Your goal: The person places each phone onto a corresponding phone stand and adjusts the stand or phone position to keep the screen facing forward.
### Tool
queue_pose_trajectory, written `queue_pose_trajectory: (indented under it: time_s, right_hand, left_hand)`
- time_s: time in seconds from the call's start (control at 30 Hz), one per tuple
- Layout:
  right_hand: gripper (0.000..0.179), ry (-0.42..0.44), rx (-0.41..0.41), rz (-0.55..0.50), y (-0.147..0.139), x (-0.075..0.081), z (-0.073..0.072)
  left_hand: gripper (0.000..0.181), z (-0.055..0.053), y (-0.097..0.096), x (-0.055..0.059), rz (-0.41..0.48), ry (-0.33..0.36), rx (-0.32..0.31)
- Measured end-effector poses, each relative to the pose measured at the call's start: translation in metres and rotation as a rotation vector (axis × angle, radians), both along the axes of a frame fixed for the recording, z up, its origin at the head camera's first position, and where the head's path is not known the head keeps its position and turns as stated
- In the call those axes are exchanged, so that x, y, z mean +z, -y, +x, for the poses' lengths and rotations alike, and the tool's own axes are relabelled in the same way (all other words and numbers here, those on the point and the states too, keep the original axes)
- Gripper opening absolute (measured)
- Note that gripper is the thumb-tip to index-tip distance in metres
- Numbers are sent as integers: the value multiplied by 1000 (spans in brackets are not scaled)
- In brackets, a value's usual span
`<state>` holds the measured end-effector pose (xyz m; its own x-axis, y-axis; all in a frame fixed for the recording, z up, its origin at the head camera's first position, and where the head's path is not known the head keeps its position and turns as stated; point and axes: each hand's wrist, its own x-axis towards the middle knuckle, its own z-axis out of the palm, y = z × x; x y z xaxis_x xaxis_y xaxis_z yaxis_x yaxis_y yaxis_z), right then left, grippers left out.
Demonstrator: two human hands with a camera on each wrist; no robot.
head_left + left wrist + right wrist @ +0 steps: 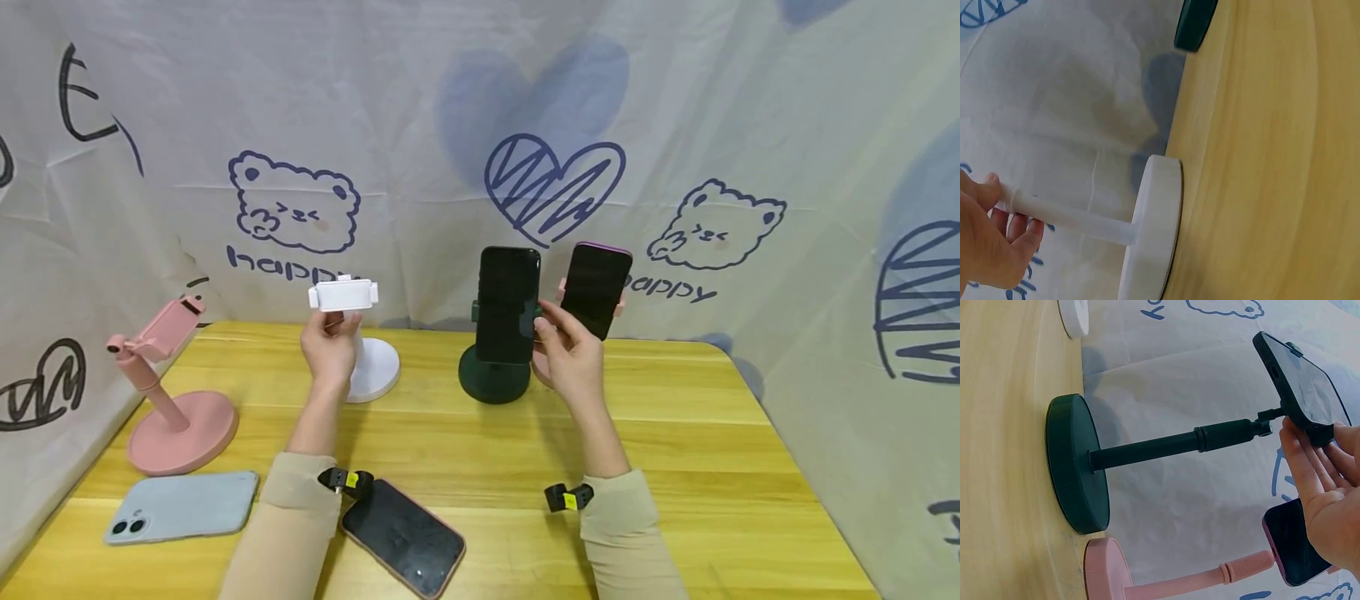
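Note:
My left hand point(330, 354) grips the upper pole of a white phone stand point(1072, 219), whose round base is on the table. The stand's white clamp point(345, 294) holds no phone. At the centre a dark green phone stand point(1147, 450) bears a black phone point(507, 304) upright in its clamp. My right hand point(572, 358) pinches the right side of that clamp, thumb in front and fingers behind, as the right wrist view shows. Just behind it, a pink phone stand point(1179, 584) carries another dark phone point(597, 287) with a purple edge.
On the left stands a second pink phone stand point(180, 425) with a bare clamp. A light blue phone point(183, 506) lies face down in front of it. Another phone point(405, 537) lies screen up beside my left sleeve. Printed cloth point(420, 125) hangs behind the wooden table point(705, 467).

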<state>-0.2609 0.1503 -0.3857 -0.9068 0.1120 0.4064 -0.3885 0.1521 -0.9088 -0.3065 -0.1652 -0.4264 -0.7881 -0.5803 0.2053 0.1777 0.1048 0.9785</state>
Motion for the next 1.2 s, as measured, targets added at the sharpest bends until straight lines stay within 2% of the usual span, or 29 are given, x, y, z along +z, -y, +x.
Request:
queue_pose_trajectory:
  time_s: [0.2, 0.33, 0.53, 0.77, 0.87, 0.97, 1.13, 1.2]
  right_hand:
    - [34, 5, -15, 4, 0, -1, -1]
    - [34, 11, -24, 11, 0, -1, -1]
    - [34, 22, -30, -1, 1, 1, 2]
    - [36, 1, -40, 52, 3, 0, 4]
    - [38, -58, -68, 105, 4, 0, 5]
    - [40, -162, -110, 138, 8, 3, 7]
    - [38, -432, -235, 226, 25, 17, 16]
    - [34, -537, -250, 248, 35, 22, 20]
  left_hand:
    - [34, 3, -20, 6, -61, 46, -167]
    - [38, 4, -34, 9, -84, 67, -240]
    - [38, 5, -51, 10, -85, 79, -302]
    - [37, 6, -56, 8, -89, 75, -308]
    - [38, 6, -55, 7, -100, 80, -317]
    - [38, 7, -54, 6, -101, 78, -320]
    - [38, 8, -53, 6, -91, 74, -312]
    - [39, 8, -53, 6, -92, 71, -307]
